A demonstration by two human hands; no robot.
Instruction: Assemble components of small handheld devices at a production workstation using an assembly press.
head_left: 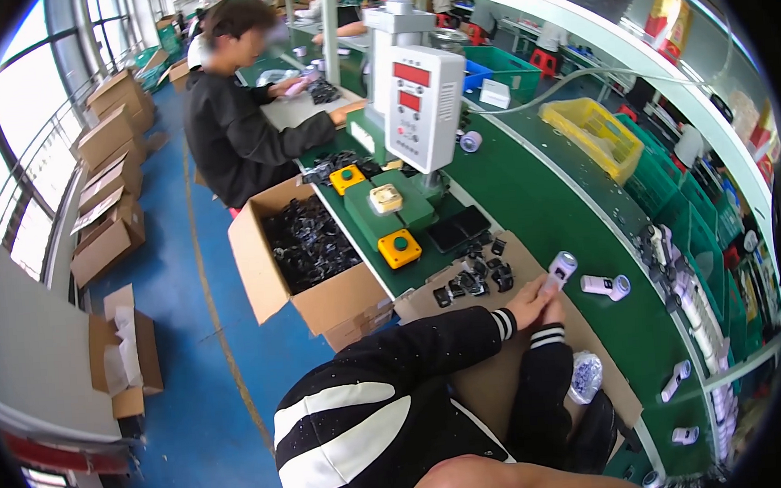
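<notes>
My left hand (526, 301) and my right hand (554, 311) meet over a cardboard sheet (497, 376) on the green bench. Together they hold a small white cylindrical device (560, 269) that points up and to the right. My left fingers lie along its lower end, and my right hand grips it from below, mostly hidden. Both sleeves are black with white-striped cuffs. Just left of the hands lies a cluster of small black parts (475, 279). A second white device (606, 286) lies on the bench to the right.
A press with a white control box (424, 108) and yellow button boxes (400, 248) stands behind. An open carton of black parts (310, 244) sits at left. A co-worker in black (241, 132) sits further back. There is a clear bag (584, 375), a yellow bin (594, 133) and green bins (694, 234).
</notes>
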